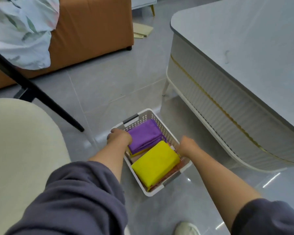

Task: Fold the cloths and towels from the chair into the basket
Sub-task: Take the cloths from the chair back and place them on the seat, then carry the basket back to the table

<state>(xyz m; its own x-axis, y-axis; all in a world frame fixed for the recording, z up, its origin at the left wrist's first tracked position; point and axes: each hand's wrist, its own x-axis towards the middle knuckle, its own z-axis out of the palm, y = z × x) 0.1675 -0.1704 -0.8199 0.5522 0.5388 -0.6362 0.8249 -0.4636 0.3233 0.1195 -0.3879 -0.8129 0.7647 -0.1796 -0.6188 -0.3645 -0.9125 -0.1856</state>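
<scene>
White perforated plastic forms the basket (161,126), which sits on the grey tiled floor (109,85) between the cream chair (24,141) on your left and the pale ribbed table (244,48) on your right. Inside it lie a folded purple cloth (145,134) at the far end and a folded yellow cloth (155,164) at the near end, side by side and touching, with edges of other folded pieces showing beneath them. Your left hand (119,137) is down at the basket's left rim, right against the purple cloth, its fingers curled under, though you cannot tell whether they clamp the rim or the cloth. Your right hand (187,145) is at the right rim beside the yellow cloth; its fingers are hidden, so its grip cannot be told. A leaf-printed sheet (20,31) drapes over the orange sofa (92,28) beyond.
</scene>
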